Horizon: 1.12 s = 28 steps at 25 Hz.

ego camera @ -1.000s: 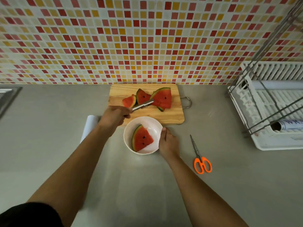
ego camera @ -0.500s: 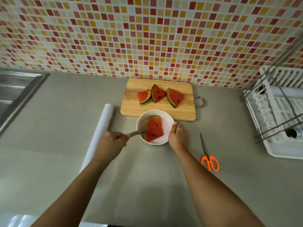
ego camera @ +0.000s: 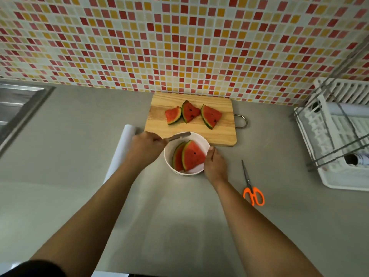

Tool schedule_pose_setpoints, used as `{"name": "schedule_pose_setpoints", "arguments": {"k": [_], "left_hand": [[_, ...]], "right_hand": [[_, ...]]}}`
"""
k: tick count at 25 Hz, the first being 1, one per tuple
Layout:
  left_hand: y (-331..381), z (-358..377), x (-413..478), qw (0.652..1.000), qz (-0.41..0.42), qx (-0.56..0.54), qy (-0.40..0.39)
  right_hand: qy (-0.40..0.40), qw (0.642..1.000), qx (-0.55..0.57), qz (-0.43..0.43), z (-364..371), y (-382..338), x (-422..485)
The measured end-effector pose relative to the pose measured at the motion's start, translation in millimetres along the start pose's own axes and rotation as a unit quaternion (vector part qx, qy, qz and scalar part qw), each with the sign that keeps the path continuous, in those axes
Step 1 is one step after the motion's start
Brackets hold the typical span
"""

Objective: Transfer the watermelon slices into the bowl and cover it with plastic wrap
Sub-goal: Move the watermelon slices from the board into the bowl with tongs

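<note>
Nearest are the two forearms, reaching up the grey table [ego camera: 60,156]. The right hand [ego camera: 214,165] is cupped against the right rim of the bowl [ego camera: 169,156], steadying it. The left hand [ego camera: 145,145] is closed round the handle of the tongs [ego camera: 178,136], whose tips carry nothing and point right, over the bowl's far rim; whether the tips are parted I cannot tell. Two slices [ego camera: 189,155] lie in the bowl, rinds to the left, points to the right. The roll [ego camera: 119,152] of wrap lies just left of the left hand, its long axis running away from the person. The scissors [ego camera: 252,185] lie right of the bowl.

Beyond the bowl, touching or nearly so, is the board [ego camera: 223,132], with three slices [ego camera: 192,113] in a row across it, left to right. They lie straight ahead of the tongs, so the left hand is nearer. Their rinds face left and down, points mostly right. The next pick is probably the left or middle one.
</note>
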<state>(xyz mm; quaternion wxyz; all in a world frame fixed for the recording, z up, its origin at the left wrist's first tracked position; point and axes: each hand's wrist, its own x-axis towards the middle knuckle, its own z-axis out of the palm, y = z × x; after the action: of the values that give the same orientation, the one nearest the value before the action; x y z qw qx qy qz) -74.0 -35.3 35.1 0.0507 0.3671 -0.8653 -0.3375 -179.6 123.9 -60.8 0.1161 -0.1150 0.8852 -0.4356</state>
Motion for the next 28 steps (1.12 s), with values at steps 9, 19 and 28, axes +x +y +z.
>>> {"name": "schedule_pose_setpoints", "arguments": {"k": [9,19,28], "left_hand": [[35.8,66.0,116.2,0.962,-0.132,-0.204,-0.126],[41.8,73.2,137.3,0.984,-0.107,-0.119,-0.077],[27.7,59.4,134.7,0.944,-0.158,-0.273,-0.097]], "right_hand": [[0.015,1.000,-0.023,-0.012,3.8,6.7,1.8],[0.010,1.000,-0.020,-0.004,1.4,5.4,1.6],[0.007,1.000,-0.012,0.003,2.2,4.9,0.8]]}}
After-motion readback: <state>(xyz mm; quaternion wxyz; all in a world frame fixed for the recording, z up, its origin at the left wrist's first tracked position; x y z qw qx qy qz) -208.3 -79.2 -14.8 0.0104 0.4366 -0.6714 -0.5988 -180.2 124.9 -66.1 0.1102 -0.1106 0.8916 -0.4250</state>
